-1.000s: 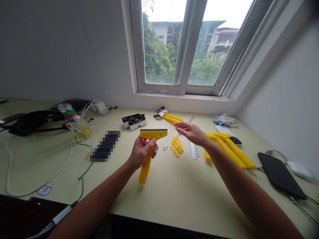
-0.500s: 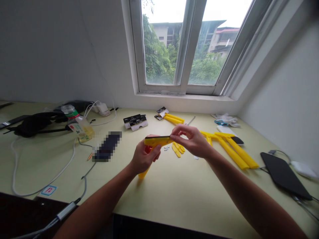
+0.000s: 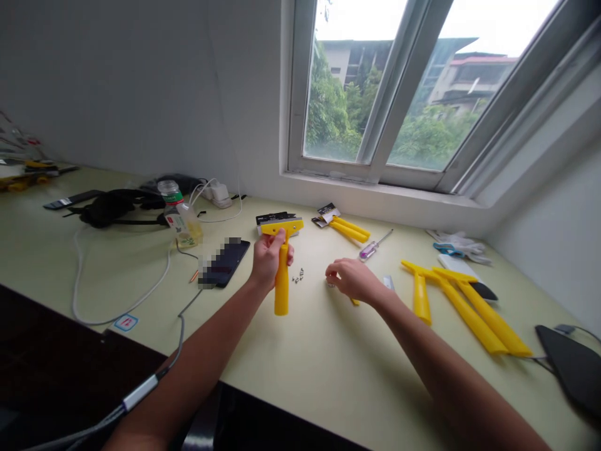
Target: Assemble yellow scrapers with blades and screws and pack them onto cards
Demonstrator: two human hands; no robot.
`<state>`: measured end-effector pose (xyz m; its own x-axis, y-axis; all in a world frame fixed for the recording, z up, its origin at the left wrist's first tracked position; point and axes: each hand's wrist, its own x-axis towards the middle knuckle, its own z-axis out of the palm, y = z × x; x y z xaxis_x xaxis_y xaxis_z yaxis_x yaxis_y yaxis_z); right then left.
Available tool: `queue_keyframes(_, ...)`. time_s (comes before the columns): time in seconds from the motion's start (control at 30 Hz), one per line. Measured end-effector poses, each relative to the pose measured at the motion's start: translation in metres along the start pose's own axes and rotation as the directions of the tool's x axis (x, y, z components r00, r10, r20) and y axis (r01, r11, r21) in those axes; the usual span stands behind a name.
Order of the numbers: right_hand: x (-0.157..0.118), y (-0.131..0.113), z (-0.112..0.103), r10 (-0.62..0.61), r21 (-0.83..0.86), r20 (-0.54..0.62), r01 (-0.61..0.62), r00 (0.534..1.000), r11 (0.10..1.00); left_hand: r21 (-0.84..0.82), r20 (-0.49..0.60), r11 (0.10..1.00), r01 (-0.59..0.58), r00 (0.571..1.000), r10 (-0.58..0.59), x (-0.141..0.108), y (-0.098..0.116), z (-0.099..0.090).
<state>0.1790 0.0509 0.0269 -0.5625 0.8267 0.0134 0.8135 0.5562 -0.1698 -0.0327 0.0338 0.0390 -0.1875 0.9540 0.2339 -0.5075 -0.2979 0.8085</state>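
Observation:
My left hand grips a yellow scraper just below its head, which has a metal strip along its top edge; the handle points down. My right hand is low over the table, its fingers bent together above small metal nuts; whether it pinches one is hidden. Several small screws lie between the hands. A yellow piece shows partly from under the right hand. Beyond it lies a screwdriver with a purple and clear handle.
More yellow scraper handles lie at the right, near a black device and white gloves. Packaged yellow handles are by the window. At the left are a phone, a bottle and cables.
The view has turned left. My left hand has turned the scraper upright, its head facing me. My right hand has left the scraper's head and moved down to the table.

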Motion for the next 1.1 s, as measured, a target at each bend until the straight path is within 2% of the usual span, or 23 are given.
queue_keyframes(0.23, 0.007, -0.001, 0.006, 0.043, -0.079, 0.031, -0.04, 0.999, 0.996, -0.01, 0.155, 0.997, 0.082, 0.985, -0.08, -0.014, -0.005, 0.006)
queue_keyframes(0.37, 0.008, 0.002, 0.008, 0.022, -0.024, 0.045, -0.021, 0.999, 1.0, -0.061, 0.214, 0.988, 0.141, 0.969, -0.125, -0.019, 0.0, 0.008)
queue_keyframes(0.47, 0.004, 0.005, 0.003, 0.009, 0.05, 0.021, -0.01, 1.0, 0.999, -0.182, 0.278, 0.953, 0.242, 0.942, -0.186, -0.022, 0.004, 0.011)
queue_keyframes(0.53, 0.0, 0.008, -0.004, 0.006, 0.085, -0.004, -0.006, 1.0, 0.996, -0.202, 0.316, 0.927, 0.317, 0.917, -0.244, -0.025, 0.007, 0.014)
queue_keyframes(0.6, -0.005, 0.012, -0.012, -0.001, 0.137, -0.017, 0.003, 1.0, 0.991, -0.167, 0.306, 0.925, 0.34, 0.91, -0.279, -0.028, 0.007, 0.017)
queue_keyframes(0.67, -0.009, 0.018, -0.019, 0.001, 0.254, -0.031, 0.007, 1.0, 0.967, -0.157, 0.25, 0.948, 0.275, 0.94, -0.231, -0.031, 0.006, 0.02)
queue_keyframes(0.77, -0.018, 0.024, -0.032, 0.0, 0.482, -0.072, 0.035, 0.997, 0.876, -0.157, 0.189, 0.96, 0.232, 0.961, -0.202, -0.033, 0.002, 0.022)
queue_keyframes(0.87, -0.027, 0.022, -0.047, -0.029, 0.578, -0.159, 0.116, 0.987, 0.808, -0.102, 0.155, 0.958, 0.267, 0.956, -0.25, -0.031, -0.003, 0.021)
queue_keyframes(0.93, -0.033, 0.015, -0.055, -0.033, 0.55, -0.25, 0.17, 0.968, 0.818, -0.083, 0.158, 0.956, 0.28, 0.951, -0.265, -0.029, -0.005, 0.019)
queue_keyframes(1.1, -0.039, -0.013, -0.063, -0.079, 0.31, -0.431, 0.23, 0.899, 0.923, -0.089, 0.125, 0.961, 0.26, 0.96, -0.248, -0.029, -0.009, 0.021)
